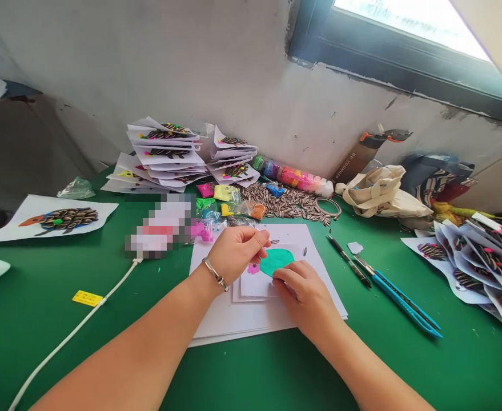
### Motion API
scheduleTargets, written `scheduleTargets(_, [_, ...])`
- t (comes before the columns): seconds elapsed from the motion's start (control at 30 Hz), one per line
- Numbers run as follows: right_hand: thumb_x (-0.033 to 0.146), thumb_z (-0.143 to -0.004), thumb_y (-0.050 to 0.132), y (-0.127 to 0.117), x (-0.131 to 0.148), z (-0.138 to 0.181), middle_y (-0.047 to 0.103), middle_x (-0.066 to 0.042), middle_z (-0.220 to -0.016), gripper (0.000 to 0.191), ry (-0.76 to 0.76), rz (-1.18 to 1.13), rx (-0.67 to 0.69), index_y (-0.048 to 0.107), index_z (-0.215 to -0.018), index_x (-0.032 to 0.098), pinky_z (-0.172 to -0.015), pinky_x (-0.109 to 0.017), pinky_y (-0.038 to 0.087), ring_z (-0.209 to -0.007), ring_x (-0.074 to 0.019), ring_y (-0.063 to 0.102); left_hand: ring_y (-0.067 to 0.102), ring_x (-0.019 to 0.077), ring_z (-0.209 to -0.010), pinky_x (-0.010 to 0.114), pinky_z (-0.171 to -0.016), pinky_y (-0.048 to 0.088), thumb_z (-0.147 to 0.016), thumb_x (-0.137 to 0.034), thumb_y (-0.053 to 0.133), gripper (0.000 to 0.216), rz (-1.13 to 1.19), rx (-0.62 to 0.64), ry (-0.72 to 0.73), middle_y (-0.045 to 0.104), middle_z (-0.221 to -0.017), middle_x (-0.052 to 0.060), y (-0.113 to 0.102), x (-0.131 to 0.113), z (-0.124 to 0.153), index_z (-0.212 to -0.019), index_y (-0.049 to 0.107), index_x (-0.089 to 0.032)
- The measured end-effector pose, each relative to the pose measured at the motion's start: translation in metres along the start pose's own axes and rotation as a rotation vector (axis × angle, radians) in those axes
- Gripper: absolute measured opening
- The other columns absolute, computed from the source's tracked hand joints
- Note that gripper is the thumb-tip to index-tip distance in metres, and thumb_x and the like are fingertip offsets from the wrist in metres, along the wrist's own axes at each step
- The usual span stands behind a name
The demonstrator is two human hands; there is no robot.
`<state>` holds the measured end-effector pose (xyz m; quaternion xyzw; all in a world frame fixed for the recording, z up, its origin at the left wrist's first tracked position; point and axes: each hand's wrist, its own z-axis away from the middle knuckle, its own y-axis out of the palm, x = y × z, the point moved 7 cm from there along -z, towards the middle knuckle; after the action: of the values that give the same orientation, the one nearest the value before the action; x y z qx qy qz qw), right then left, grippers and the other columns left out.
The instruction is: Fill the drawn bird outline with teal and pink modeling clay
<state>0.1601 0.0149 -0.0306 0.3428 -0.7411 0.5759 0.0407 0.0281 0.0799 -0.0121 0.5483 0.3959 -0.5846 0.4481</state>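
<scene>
A flat turquoise clay shape [277,261] with a pink clay piece [254,268] at its left lies on a small white card [254,288], atop larger white sheets [216,325]. My left hand [242,251], with a silver bracelet at the wrist, is closed in a pinch above the card's upper left; what the fingertips hold is hidden. At the lower edge of the turquoise clay, my right hand [304,291] has thumb and fingers pressed together; I cannot make out anything between them. A striped sunflower seed [305,251] lies right of the clay.
Behind the paper are a sunflower seed pile [272,202] and bagged clay [227,193]. A pen [349,261], blue tweezers [407,302] and stacked seed pictures [469,268] lie right. A white cable [75,331] and finished seed picture [53,220] are left.
</scene>
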Motion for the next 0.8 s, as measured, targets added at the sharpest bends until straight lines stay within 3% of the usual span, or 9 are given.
scheduleTargets(0.47, [0.014,-0.087,0.049,0.0073,-0.0041,-0.0006,0.057,-0.006,-0.074,0.017,-0.049,0.056,0.012,0.065,-0.083,0.020,-0.065,-0.034,0.045,-0.073,-0.0194,0.049,0.055,0.0116,-0.048,0.024,-0.049,0.045,-0.084,-0.040,0.054,0.036,-0.045,0.037,-0.003,0.059,-0.059,0.002,0.0020,0.0035,-0.0013,-0.062,0.062,-0.013])
scheduleTargets(0.8, [0.012,-0.086,0.051,-0.0016,-0.0008,0.0031,0.061,-0.004,-0.075,0.019,-0.036,0.035,0.063,0.063,-0.098,0.021,-0.066,-0.034,0.044,-0.073,-0.0194,0.051,0.055,0.0108,-0.048,0.022,-0.049,0.045,-0.085,-0.036,0.054,0.032,-0.052,0.023,-0.024,0.059,-0.058,0.001,0.0000,0.0039,-0.0020,-0.066,0.063,-0.012])
